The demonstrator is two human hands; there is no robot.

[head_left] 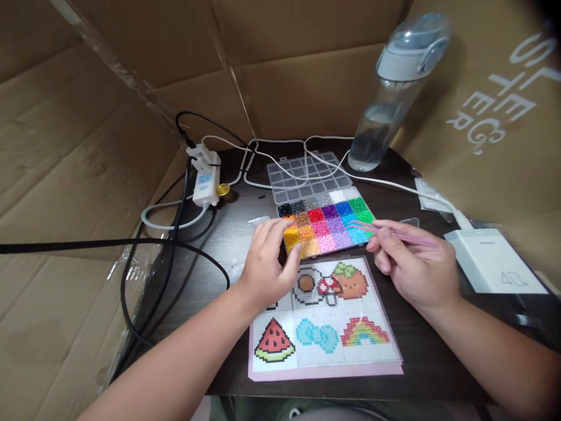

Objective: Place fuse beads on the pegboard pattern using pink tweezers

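Note:
A bead box with many colour compartments lies open on the dark table, its clear lid folded back behind it. My left hand is at the box's left front corner, thumb and fingers apart, nothing between them. Held in my right hand are pink tweezers, their tips over the purple and blue beads at the box's right side. In front of the box lies a pattern sheet under a clear pegboard, showing a watermelon, a blue bow, a rainbow, a mushroom and an orange fruit.
A water bottle stands at the back right. To the right is a white power adapter. A power strip with black and white cables and a small yellow-lidded jar are at the left. Cardboard walls surround the table.

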